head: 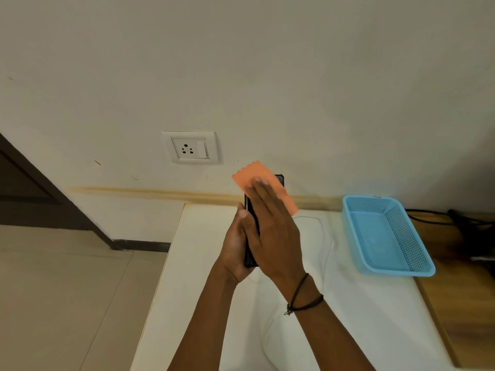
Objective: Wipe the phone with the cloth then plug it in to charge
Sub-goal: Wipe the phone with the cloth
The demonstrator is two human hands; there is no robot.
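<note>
A dark phone (250,236) stands upright in my left hand (235,247), which grips it from below and behind, above the white table. My right hand (270,231) lies flat against the phone's face and presses an orange cloth (249,175) onto it. The cloth sticks out past my fingertips and covers most of the phone's upper part; only the phone's left edge and its top right corner show. A thin white cable (325,236) lies on the table just right of my hands. A white wall socket (190,148) with a switch sits on the wall, up and to the left.
A light blue perforated plastic basket (385,234) stands on the white table (187,263) at the right. Black cables (439,218) lie on a wooden surface behind it. The table's left edge drops to a tiled floor (67,290).
</note>
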